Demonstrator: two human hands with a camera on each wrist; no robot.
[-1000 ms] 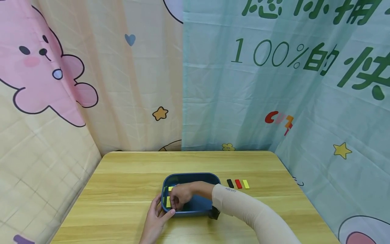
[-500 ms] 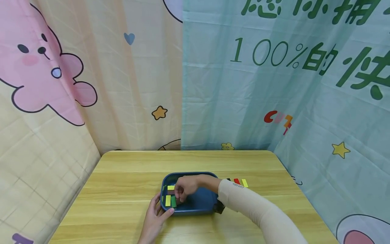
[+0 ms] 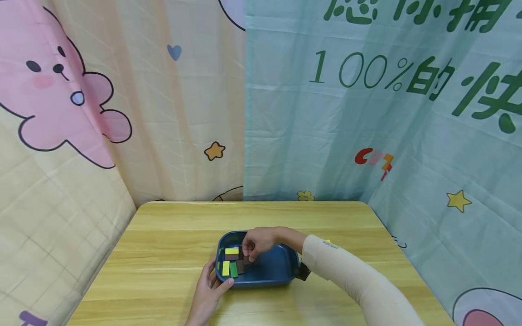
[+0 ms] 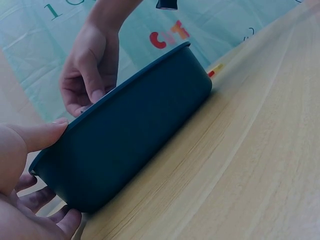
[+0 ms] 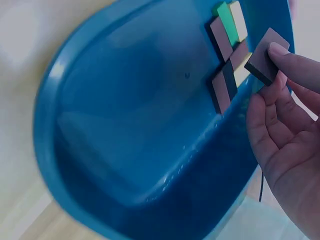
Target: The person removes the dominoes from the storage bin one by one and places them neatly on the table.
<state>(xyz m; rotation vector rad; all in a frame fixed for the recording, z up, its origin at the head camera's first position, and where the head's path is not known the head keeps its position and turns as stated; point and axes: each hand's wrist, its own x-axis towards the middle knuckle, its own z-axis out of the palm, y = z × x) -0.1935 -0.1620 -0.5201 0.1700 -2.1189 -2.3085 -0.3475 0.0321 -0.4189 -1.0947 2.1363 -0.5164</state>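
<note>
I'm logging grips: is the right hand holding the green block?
No, the right hand pinches a brown block, while the green block lies in the blue tray.

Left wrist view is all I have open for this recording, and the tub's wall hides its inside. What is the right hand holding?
Observer: The right hand pinches a brown block.
Operator: Is anything lying in the tub?
Observer: Yes, the head view shows a green block lying between a yellow block and a second brown block.
</note>
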